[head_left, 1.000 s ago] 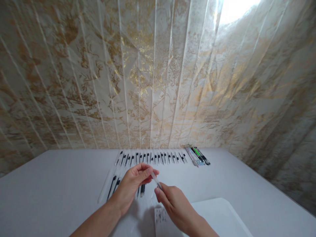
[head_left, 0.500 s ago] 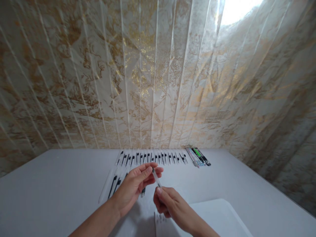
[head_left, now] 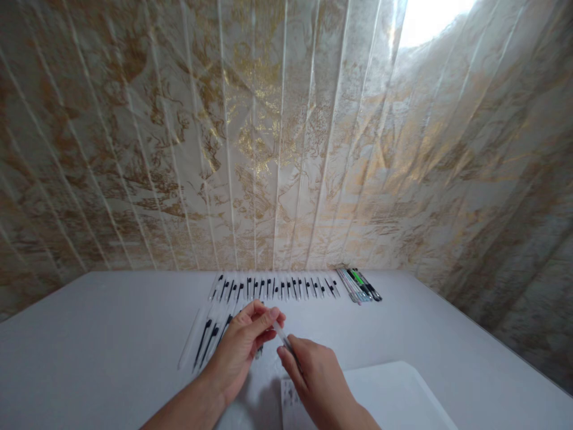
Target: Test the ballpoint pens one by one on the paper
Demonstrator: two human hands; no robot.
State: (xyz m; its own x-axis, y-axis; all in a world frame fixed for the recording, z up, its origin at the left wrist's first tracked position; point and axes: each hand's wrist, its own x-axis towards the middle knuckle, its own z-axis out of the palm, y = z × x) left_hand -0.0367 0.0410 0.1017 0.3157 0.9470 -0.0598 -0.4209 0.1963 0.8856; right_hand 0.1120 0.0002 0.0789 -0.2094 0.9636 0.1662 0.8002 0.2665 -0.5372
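Note:
Between my two hands is a slim translucent pen (head_left: 282, 335), slanting down to the right. My left hand (head_left: 242, 343) pinches its upper end between thumb and fingers. My right hand (head_left: 316, 373) is closed around its lower part, which is mostly hidden by the fingers. Just beyond my left hand, several clear sleeves with black pen parts (head_left: 209, 343) lie on the white table (head_left: 111, 334). Some of these are covered by that hand.
Along the table's back edge runs a row of clear sleeves with black pieces (head_left: 275, 288). To its right lies a bundle of pens (head_left: 360, 285), one bright green. A white tray (head_left: 403, 388) and a paper with writing (head_left: 289, 406) sit at the front right. Patterned curtain (head_left: 268, 149) hangs behind.
My right hand has shifted its grip up the pen and turned, its back now facing up more. The left thumb and fingers have closed further over the pen's upper end.

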